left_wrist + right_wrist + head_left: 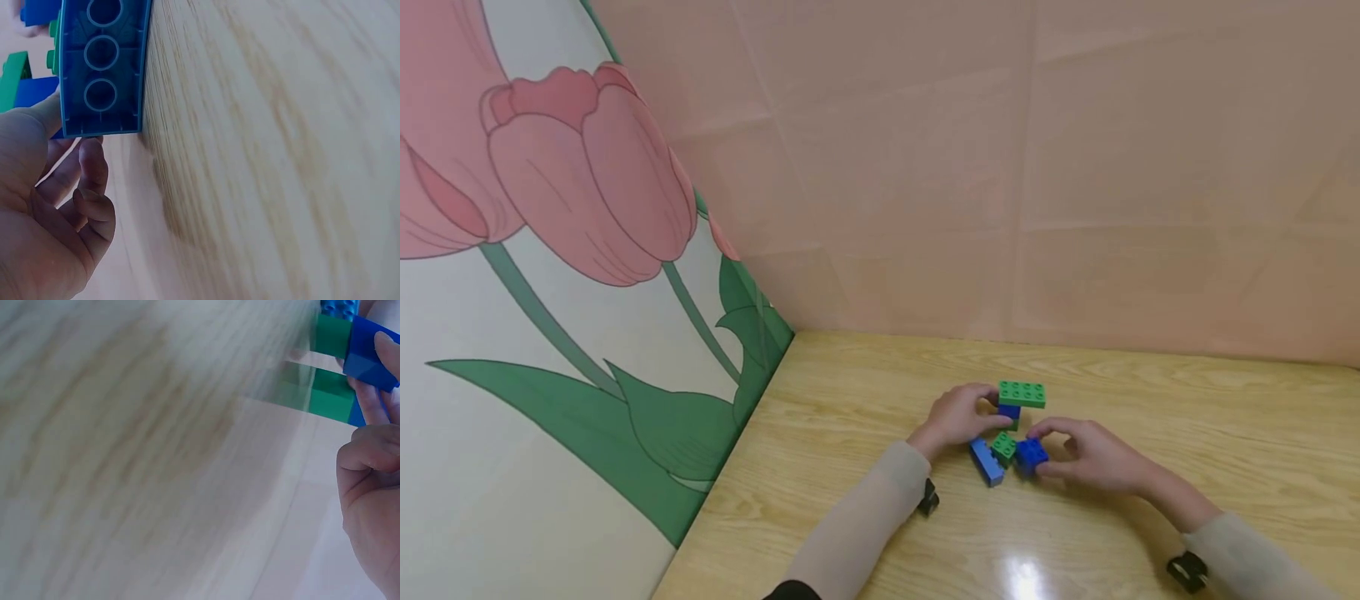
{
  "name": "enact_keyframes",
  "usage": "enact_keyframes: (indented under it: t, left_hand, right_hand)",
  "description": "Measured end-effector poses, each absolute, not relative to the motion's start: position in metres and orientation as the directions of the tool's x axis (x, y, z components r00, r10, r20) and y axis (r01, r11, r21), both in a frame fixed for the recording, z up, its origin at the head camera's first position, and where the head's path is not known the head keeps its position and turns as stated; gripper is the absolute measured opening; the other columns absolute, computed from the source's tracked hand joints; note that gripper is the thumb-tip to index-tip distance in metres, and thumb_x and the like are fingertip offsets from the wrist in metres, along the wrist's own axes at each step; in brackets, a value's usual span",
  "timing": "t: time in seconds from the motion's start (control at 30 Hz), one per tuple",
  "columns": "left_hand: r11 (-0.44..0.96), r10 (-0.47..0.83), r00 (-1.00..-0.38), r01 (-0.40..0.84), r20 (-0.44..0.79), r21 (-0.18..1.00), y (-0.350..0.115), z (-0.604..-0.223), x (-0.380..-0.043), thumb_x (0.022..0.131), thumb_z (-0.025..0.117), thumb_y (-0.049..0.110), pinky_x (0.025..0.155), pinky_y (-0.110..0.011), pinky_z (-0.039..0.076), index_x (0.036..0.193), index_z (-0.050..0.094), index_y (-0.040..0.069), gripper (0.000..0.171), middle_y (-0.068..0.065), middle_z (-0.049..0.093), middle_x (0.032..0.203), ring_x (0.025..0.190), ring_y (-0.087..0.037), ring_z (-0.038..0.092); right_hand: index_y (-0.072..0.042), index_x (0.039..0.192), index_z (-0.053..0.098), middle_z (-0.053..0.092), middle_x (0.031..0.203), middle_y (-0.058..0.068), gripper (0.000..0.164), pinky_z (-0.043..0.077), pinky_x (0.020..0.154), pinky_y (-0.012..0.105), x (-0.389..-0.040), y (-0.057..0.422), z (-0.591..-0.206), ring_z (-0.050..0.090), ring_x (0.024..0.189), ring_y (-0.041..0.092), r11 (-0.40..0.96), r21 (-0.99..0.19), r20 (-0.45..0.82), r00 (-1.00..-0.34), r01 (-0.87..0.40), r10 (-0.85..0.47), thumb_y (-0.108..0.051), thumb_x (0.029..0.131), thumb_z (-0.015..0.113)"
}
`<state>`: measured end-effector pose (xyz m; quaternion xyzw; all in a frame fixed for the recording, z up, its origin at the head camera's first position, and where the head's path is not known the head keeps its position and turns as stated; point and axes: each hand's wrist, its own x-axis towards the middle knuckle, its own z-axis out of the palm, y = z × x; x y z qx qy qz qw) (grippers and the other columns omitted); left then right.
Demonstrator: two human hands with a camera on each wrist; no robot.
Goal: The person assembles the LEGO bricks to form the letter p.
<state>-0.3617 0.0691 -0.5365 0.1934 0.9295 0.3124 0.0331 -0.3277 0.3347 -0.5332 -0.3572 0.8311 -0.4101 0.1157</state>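
In the head view my left hand (957, 415) holds a small stack by its dark blue brick (1009, 412), thumb in front and fingers behind. A long green brick (1022, 394) tops that stack, and some green shows beneath the blue. My right hand (1099, 456) pinches a square dark blue brick (1032, 456) between thumb and fingers. Beside that brick lies a small green brick (1003, 448); whether the two are joined I cannot tell. A long lighter blue brick (987, 463) rests on its side, its hollow underside facing the left wrist view.
The bricks are on a wood-grain table (850, 392). A pinkish cloth backdrop (910, 183) rises behind it, and a tulip-printed panel (587, 333) stands along the left side. Dark straps with small devices sit on both wrists.
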Motion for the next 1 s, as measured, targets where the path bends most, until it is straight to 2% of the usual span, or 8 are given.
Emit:
enact_keyframes:
  t: [0.2,0.37,0.47,0.5,0.63,0.73,0.87,1.0]
  left_hand:
    - [0.729,0.378,-0.924,0.333,0.053,0.598,0.069,-0.536,-0.361,0.093,0.074,0.054,0.096,-0.032,0.048,0.113,0.072,0.034,0.028,0.025,0.065,0.108,0.108,0.0,0.06]
    - [0.724,0.376,-0.925,0.33,0.054,0.606,0.069,-0.536,-0.36,0.093,0.075,0.053,0.096,-0.032,0.048,0.114,0.072,0.034,0.029,0.025,0.065,0.108,0.108,0.001,0.059]
    - [0.724,0.374,-0.926,0.327,0.053,0.607,0.068,-0.536,-0.361,0.093,0.074,0.053,0.096,-0.033,0.049,0.114,0.072,0.034,0.029,0.024,0.065,0.109,0.108,0.0,0.059]
    - [0.725,0.373,-0.927,0.325,0.051,0.607,0.068,-0.536,-0.361,0.093,0.074,0.054,0.096,-0.034,0.049,0.114,0.072,0.034,0.029,0.024,0.065,0.11,0.108,0.0,0.059]
    - [0.73,0.363,-0.931,0.316,0.048,0.606,0.068,-0.537,-0.363,0.093,0.074,0.054,0.097,-0.034,0.048,0.117,0.072,0.034,0.031,0.024,0.065,0.111,0.11,0.0,0.059]
    - [0.727,0.362,-0.931,0.315,0.048,0.61,0.069,-0.537,-0.364,0.094,0.074,0.053,0.097,-0.034,0.048,0.12,0.072,0.033,0.033,0.023,0.066,0.113,0.111,-0.001,0.06]
    - [0.727,0.365,-0.93,0.32,0.053,0.608,0.069,-0.537,-0.366,0.094,0.074,0.052,0.095,-0.033,0.049,0.122,0.072,0.031,0.035,0.022,0.067,0.114,0.11,-0.001,0.061]
    - [0.728,0.37,-0.927,0.327,0.056,0.602,0.07,-0.537,-0.369,0.095,0.073,0.051,0.092,-0.031,0.049,0.124,0.072,0.031,0.036,0.021,0.067,0.115,0.108,-0.001,0.061]
  right_hand:
    - [-0.025,0.125,0.068,0.07,0.12,-0.004,0.039,0.048,0.063,0.025,-0.326,0.333,-0.526,0.05,0.072,0.005,0.406,-0.75,0.144,-0.729,-0.522,-0.67,-0.036,0.09,0.083]
    - [-0.02,0.125,0.068,0.069,0.117,0.001,0.038,0.042,0.049,0.024,-0.327,0.33,-0.518,0.036,0.055,-0.001,0.37,-0.758,0.192,-0.727,-0.537,-0.659,-0.029,0.091,0.083]
    - [-0.016,0.127,0.068,0.068,0.112,0.003,0.04,0.041,0.046,0.024,-0.327,0.328,-0.512,0.035,0.053,-0.003,0.359,-0.759,0.214,-0.729,-0.543,-0.65,-0.027,0.091,0.083]
    - [-0.016,0.128,0.068,0.067,0.104,0.002,0.041,0.04,0.045,0.023,-0.326,0.328,-0.51,0.035,0.052,-0.003,0.361,-0.759,0.217,-0.733,-0.542,-0.645,-0.027,0.091,0.083]
    - [-0.018,0.128,0.068,0.064,0.1,-0.001,0.042,0.039,0.044,0.023,-0.329,0.326,-0.503,0.033,0.051,-0.003,0.365,-0.744,0.245,-0.738,-0.559,-0.629,-0.027,0.091,0.084]
    - [-0.023,0.127,0.067,0.057,0.085,-0.008,0.04,0.038,0.045,0.023,-0.331,0.325,-0.498,0.032,0.05,-0.003,0.369,-0.729,0.268,-0.737,-0.577,-0.621,-0.026,0.09,0.084]
    - [-0.026,0.125,0.067,0.036,0.065,-0.013,0.04,0.036,0.048,0.023,-0.336,0.324,-0.495,0.03,0.051,-0.003,0.368,-0.715,0.288,-0.729,-0.595,-0.621,-0.026,0.09,0.084]
    - [-0.026,0.126,0.067,0.033,0.063,-0.016,0.04,0.036,0.047,0.023,-0.341,0.323,-0.491,0.03,0.051,-0.002,0.369,-0.708,0.296,-0.727,-0.602,-0.619,-0.027,0.09,0.084]
